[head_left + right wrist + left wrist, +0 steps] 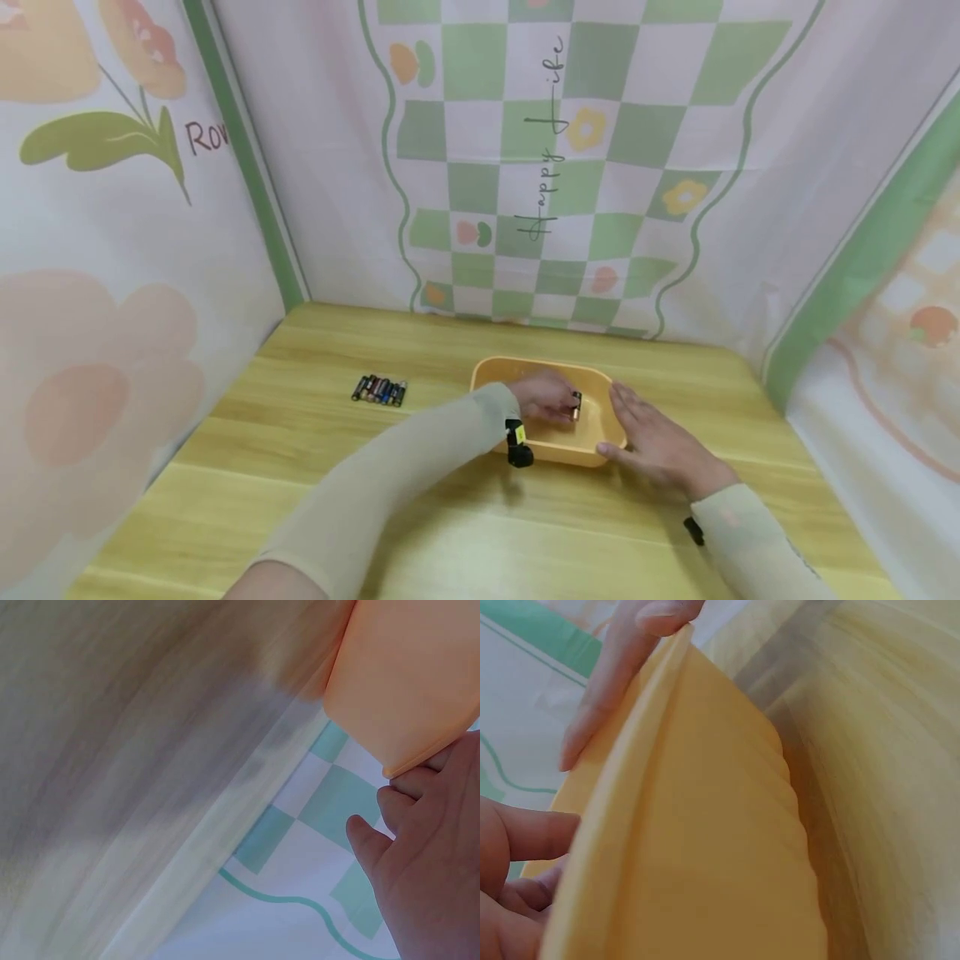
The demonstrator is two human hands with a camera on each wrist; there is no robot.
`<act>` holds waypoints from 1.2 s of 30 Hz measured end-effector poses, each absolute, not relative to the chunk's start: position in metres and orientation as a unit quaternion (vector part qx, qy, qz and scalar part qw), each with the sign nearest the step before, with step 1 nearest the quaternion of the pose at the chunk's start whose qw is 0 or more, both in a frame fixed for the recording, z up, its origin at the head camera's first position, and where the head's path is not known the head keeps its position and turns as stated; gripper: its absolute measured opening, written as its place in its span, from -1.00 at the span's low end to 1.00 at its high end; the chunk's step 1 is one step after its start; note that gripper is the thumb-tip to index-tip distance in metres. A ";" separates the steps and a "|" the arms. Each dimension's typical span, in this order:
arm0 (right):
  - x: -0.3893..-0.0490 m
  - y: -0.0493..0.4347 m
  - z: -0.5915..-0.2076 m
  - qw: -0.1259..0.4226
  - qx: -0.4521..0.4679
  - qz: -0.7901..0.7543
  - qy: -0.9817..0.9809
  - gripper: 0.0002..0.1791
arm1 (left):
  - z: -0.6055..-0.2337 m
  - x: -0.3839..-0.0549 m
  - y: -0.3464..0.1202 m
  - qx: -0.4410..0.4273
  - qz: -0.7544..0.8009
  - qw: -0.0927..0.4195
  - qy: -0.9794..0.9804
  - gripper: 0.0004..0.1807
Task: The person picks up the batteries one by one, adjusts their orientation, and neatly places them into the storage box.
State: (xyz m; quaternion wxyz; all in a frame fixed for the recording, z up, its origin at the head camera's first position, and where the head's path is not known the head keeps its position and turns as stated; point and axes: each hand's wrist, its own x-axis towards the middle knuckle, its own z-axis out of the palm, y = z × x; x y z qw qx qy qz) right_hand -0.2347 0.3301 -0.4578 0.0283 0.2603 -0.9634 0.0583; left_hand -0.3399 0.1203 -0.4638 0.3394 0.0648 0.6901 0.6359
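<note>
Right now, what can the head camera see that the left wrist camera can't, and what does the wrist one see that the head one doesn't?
Only the head view shows the row of batteries on the table, the single battery in the left hand, and the "Happy Life" writing.

Only the left wrist view makes out the wavy lower edge of the yellow box.

Both show the box, the table, and parts of the left hand and right hand.

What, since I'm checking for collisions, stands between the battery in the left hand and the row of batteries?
The yellow bin's left wall, partly hidden by the left sleeve, stands between the battery and the row of batteries; past it, nothing visible does.
</note>
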 end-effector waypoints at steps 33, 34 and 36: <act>-0.235 0.330 -0.460 0.024 0.248 0.060 -0.966 0.01 | -0.467 -0.324 0.173 0.000 0.559 0.241 0.793 -0.84; -0.235 0.330 -0.460 0.022 0.248 0.060 -0.967 0.01 | -0.467 -0.324 0.174 0.000 0.554 0.237 0.798 -0.84; -0.236 0.330 -0.460 0.018 0.244 0.060 -0.968 0.01 | -0.466 -0.324 0.174 0.002 0.550 0.236 0.801 -0.83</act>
